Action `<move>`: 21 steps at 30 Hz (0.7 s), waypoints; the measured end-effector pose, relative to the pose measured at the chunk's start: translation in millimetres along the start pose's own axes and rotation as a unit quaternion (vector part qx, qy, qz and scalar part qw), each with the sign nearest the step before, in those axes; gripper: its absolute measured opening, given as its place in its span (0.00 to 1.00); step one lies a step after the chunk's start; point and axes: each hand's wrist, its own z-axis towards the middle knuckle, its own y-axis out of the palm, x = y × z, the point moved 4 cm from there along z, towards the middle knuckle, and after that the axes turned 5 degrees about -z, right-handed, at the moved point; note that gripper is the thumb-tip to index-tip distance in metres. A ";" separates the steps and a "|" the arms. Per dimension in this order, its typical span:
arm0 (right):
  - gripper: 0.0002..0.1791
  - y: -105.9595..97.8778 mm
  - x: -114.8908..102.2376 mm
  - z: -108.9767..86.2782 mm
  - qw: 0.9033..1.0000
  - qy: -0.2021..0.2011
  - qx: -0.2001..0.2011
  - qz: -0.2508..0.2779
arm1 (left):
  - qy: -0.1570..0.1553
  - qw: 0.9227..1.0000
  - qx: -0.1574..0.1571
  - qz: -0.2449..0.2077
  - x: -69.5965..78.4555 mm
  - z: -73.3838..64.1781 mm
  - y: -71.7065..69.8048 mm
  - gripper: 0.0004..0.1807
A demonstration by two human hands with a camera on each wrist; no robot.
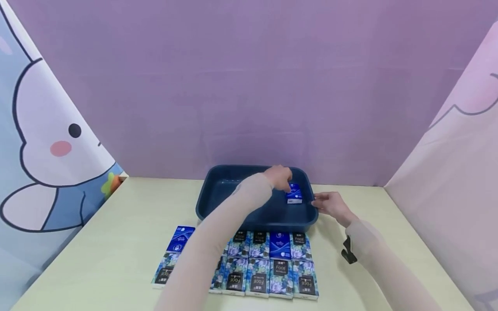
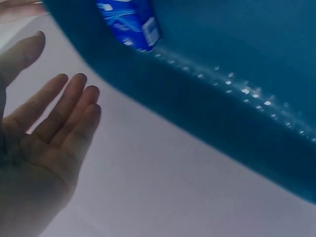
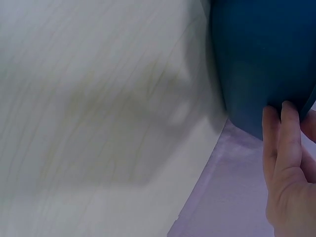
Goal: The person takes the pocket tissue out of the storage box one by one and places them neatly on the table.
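A blue tissue pack (image 1: 294,194) lies inside the dark blue plastic basin (image 1: 256,225), near its right end. Above that end my left hand (image 1: 279,177) hovers with its fingertips close to the pack. In the left wrist view, the thumb and fingers of the left hand (image 2: 54,143) are spread apart with nothing between them, and the same blue tissue pack (image 2: 129,22) shows past the basin's rim. My right hand (image 1: 332,205) touches the basin's right side. Its fingers lie nearly straight against the outer wall (image 3: 256,74) in the right wrist view.
Flowered and blue tissue packs (image 1: 258,276) lie in two rows before the basin, partly hidden by the left sleeve (image 1: 221,229). The pale table (image 1: 97,263) meets a purple cloth backdrop (image 1: 249,86). Printed cloth sides (image 1: 54,142) stand left and right.
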 end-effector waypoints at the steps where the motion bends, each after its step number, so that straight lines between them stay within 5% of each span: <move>1: 0.24 0.2 -0.1 -1.2 1.000 0.001 0.000 0.000 | -0.007 1.000 -0.006 -0.005 -0.7 5.3 4.3 0.22; 9: 0.24 1.2 3.9 -16.9 1.000 0.013 0.007 0.000 | -0.101 0.988 -0.039 -0.110 -9.0 45.1 47.7 0.19; 17: 0.24 -2.1 6.9 -33.0 1.000 0.009 0.010 0.008 | -0.142 0.980 -0.054 -0.129 -11.1 62.7 76.5 0.29; 21: 0.24 -0.5 7.7 -38.2 1.000 0.010 0.009 0.008 | -0.123 0.983 -0.066 -0.119 -8.5 65.3 86.2 0.36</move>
